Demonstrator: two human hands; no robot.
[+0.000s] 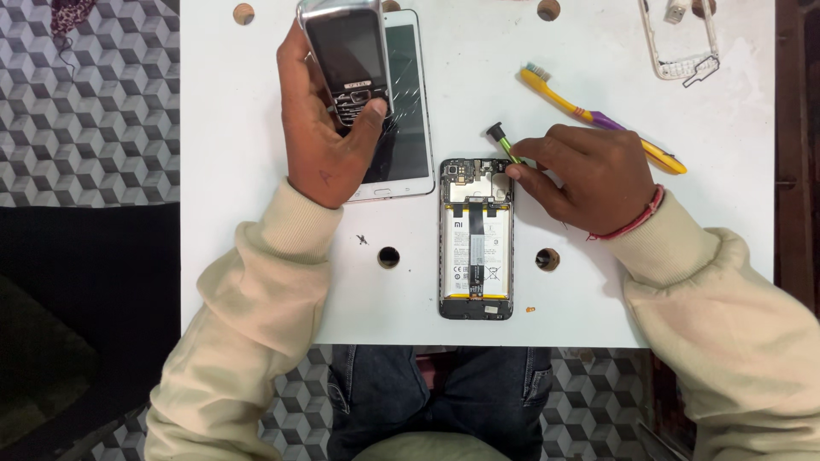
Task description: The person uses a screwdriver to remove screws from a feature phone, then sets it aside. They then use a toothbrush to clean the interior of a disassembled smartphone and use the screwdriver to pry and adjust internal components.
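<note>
Cream sleeves (256,282) fill the near edge of the view, with dark jeans (436,393) between them below the white surface (598,282). From the fingers outward: the left hand (320,128) is clasped around an old keypad phone (346,60), thumb pressed across its lower keys, holding it tilted and lifted above a white smartphone with a cracked screen (408,102) that lies flat on the surface. The right hand (589,175) pinches a small screwdriver with a green shaft and black cap (504,143) between thumb and forefinger, its tip down at the top right corner of an opened smartphone (477,239). That phone lies face down near the front edge of the surface, back cover off, battery and circuit board showing. A red band (636,222) circles the right wrist. Just beyond the right hand lies a yellow and purple toothbrush (598,119), and farther off, near the far right corner, a white phone frame (679,43). Round holes (389,257) dot the surface, and a tiny orange speck (530,309) sits just beside the opened phone's lower end.
</note>
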